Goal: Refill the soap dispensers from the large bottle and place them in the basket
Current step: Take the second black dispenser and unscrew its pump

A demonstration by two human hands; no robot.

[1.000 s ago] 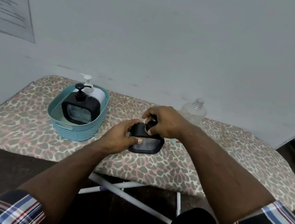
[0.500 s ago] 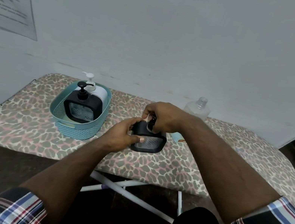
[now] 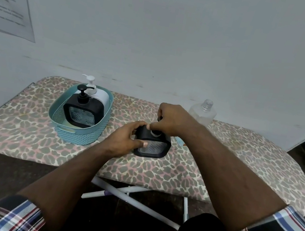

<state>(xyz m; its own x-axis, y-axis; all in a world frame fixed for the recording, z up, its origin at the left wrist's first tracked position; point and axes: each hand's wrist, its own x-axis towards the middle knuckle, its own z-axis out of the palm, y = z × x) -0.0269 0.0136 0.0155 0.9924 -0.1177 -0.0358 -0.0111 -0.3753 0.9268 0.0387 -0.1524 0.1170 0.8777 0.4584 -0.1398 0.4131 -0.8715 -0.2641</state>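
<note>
A: What differs from a second ago?

B: Little in position. The black dispenser (image 3: pixel 152 144) stands at the centre of the frame on the leopard-print board (image 3: pixel 242 157), as it did then. The left hand (image 3: pixel 124 141) still grips its left side, thumb across the front. What has changed is the right hand (image 3: pixel 173 120): its fingers have worked round on the pump top (image 3: pixel 155 133), and a pale collar now shows at the neck beneath them.

B: So is it twisting the pump on, or off?

A: I cannot tell the direction. The right fingers are curled tight round the pump, which they mostly hide. Judging by the rest, I would say it is being screwed back on after filling.

B: Why?

A: The large clear bottle (image 3: pixel 203 112), right of centre against the wall, stands uncapped and looks nearly empty. Two dispensers already sit in the teal basket (image 3: pixel 81 135) at centre left: a second black one (image 3: pixel 83 111) in front and a white one (image 3: pixel 98 93) behind it, both with pumps fitted.

B: Then what remains?

A: Probably seating this pump fully and lifting the dispenser leftwards into the basket. Room there looks tight, and the pump must be snug so that nothing spills.
</note>
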